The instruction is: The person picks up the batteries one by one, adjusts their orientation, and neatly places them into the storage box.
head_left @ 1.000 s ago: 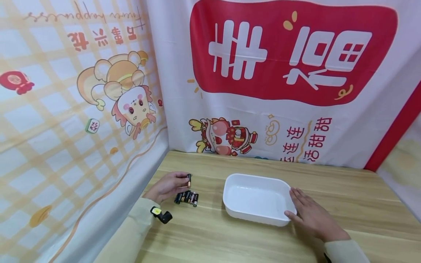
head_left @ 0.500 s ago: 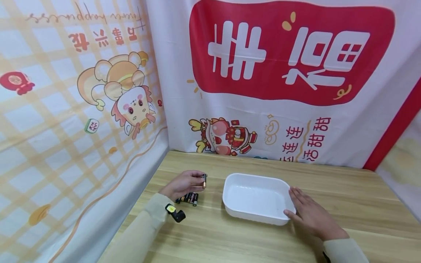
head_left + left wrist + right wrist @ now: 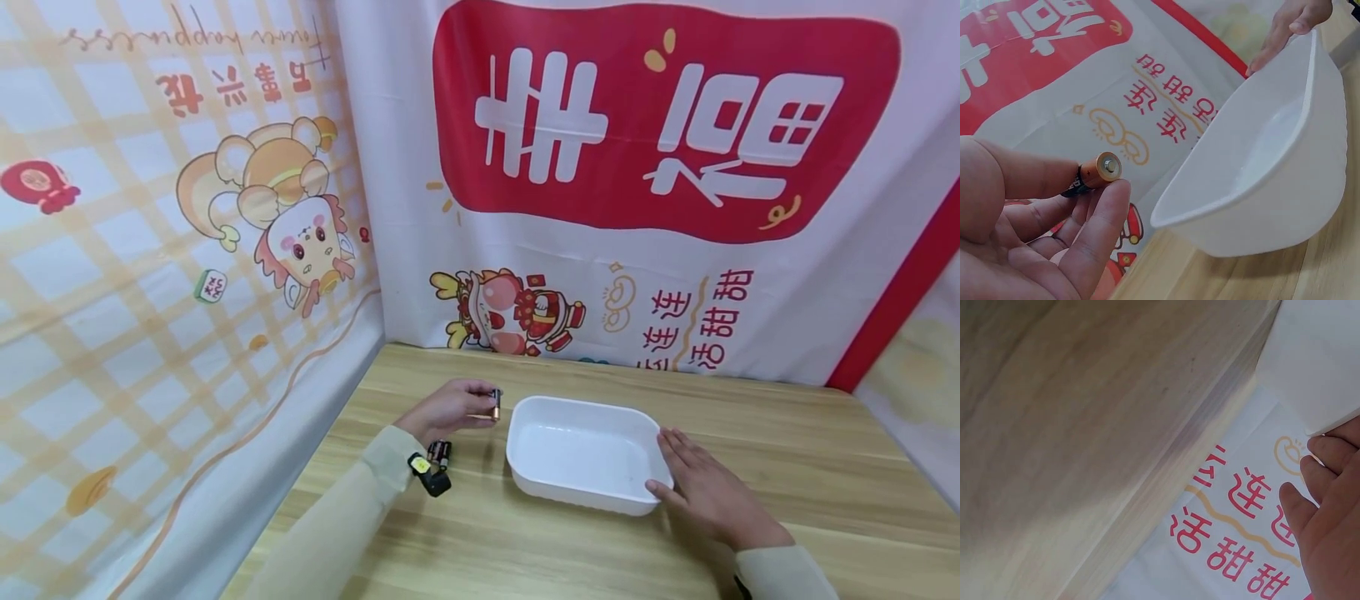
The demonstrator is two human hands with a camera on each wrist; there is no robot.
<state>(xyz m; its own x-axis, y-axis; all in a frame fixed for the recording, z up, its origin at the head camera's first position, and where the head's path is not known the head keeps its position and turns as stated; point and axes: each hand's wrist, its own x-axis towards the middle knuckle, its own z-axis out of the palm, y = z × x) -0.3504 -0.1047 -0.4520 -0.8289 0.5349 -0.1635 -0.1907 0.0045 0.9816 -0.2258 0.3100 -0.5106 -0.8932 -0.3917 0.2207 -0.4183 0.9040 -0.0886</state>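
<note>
In the head view my left hand (image 3: 450, 408) pinches a black and copper battery (image 3: 496, 405) above the table, just left of a white rectangular basin (image 3: 581, 462). The left wrist view shows the battery's copper end with its metal tip (image 3: 1109, 165) between thumb and fingers. Several more batteries (image 3: 440, 454) lie on the table behind my left wrist, partly hidden by it. At the basin's right end rests my right hand (image 3: 712, 496), its fingers fairly straight against the rim. Those fingertips touch the white wall in the right wrist view. Inside, the basin is bare.
A wood-grain table (image 3: 525, 550) carries everything. Printed cloth hangs along its back (image 3: 637, 283) and left side (image 3: 225, 367). On my left wrist sits a black strap with a yellow-faced device (image 3: 422, 465).
My left hand has carried the battery rightward from above the loose batteries to beside the basin's left end. The right hand and the basin have stayed practically in place.
</note>
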